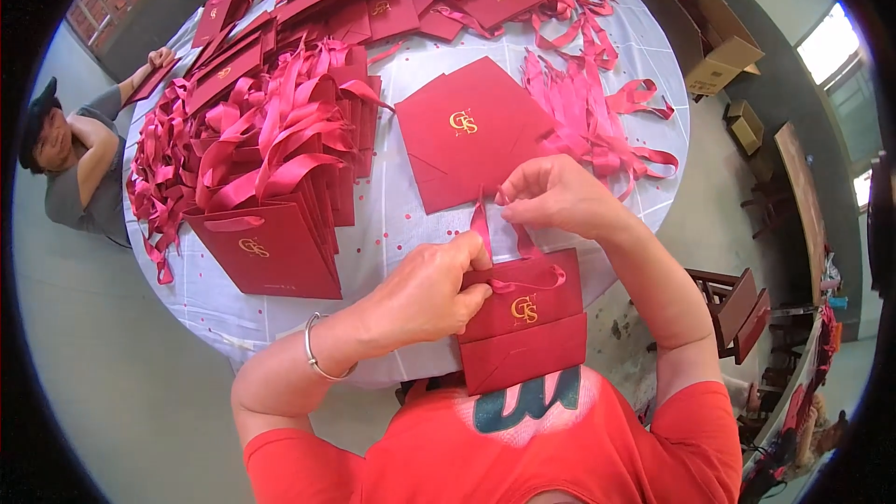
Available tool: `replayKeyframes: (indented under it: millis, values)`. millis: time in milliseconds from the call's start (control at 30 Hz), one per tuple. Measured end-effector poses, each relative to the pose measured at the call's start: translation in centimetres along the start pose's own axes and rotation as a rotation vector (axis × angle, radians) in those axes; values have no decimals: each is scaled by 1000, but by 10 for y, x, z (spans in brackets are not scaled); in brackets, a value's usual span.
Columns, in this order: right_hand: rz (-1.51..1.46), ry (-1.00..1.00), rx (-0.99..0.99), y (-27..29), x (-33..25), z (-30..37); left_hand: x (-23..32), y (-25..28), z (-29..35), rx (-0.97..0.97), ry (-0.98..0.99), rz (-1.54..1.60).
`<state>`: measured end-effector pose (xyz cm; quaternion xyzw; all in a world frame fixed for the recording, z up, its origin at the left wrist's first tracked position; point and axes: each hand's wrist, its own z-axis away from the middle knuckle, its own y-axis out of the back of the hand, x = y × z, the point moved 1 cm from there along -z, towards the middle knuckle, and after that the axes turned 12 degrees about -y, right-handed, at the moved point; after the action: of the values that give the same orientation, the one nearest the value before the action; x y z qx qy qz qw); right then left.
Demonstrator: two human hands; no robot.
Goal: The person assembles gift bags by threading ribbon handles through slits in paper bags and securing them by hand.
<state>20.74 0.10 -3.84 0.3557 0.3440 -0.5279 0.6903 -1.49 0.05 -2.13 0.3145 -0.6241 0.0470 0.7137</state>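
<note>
A small dark red paper gift bag (523, 355) with a gold emblem lies folded flat at the table's near edge, against my body. My left hand (434, 294) is closed at its upper left corner, thumb and fingers pinching the bag's edge by the ribbon. Above the bag's top, my right hand (560, 196) pinches an end of pink ribbon (527, 243) between thumb and fingertips. One ribbon loop rests across the bag's front. Just beyond my hands is a stack of flat red bags (467, 140); its lower right corner is partly behind my right hand.
Standing bags with ribbon handles (271, 252) crowd the left of the round white-covered table (383, 271). Loose pink ribbons (597, 121) lie at right; more flat bags (401, 5) pile up at the back. A co-worker (84, 149) sits at left. Cardboard boxes (719, 51) stand at right.
</note>
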Motion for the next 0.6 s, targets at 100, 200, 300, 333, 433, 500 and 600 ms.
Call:
replayKeyframes:
  millis: [100, 200, 300, 333, 433, 500, 600]
  values:
    - [-83, 22, 24, 0, 1, -1, -1, -1, -1, -11, 6, 0]
    - [8, 103, 147, -7, 0, -3, -3, -3, -1, 5, -12, -12]
    - [197, 124, 277, -16, -3, -4, -6, -5, 0, 19, -38, -37]
    - [306, 81, 314, -18, -4, -4, -6, -5, 0, 23, -53, -50]
    - [540, 109, 408, -24, -10, -4, -3, -5, 2, 33, -69, -93]
    - [553, 88, 399, -26, -14, -4, -3, -4, 1, 25, -63, -91]
    - [512, 66, 368, -25, -13, -11, -6, -5, 1, 19, -60, -86]
